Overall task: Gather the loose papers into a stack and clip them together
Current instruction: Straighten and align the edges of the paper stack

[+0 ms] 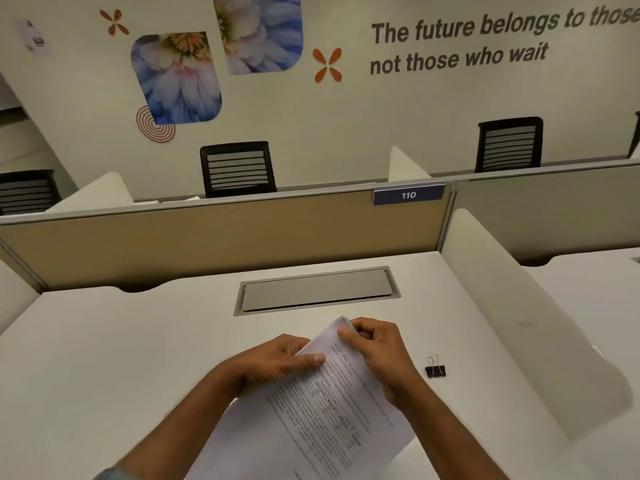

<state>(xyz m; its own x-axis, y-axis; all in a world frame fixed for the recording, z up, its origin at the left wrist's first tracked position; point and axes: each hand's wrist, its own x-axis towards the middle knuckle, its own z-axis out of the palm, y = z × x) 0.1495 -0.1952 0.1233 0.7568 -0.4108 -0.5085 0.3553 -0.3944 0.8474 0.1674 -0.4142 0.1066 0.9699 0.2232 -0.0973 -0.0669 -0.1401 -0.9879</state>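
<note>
Hands first: left hand [277, 362] grips the papers [322, 410] along their left edge, thumb flat on the printed top sheet, while right hand [377, 355] pinches the far corner, fingers curled shut round it. Stack sits between both hands, tilted, lifted off the white desk [121, 341]. Black binder clip [435, 368] lies on the desk just right of the right wrist, untouched
</note>
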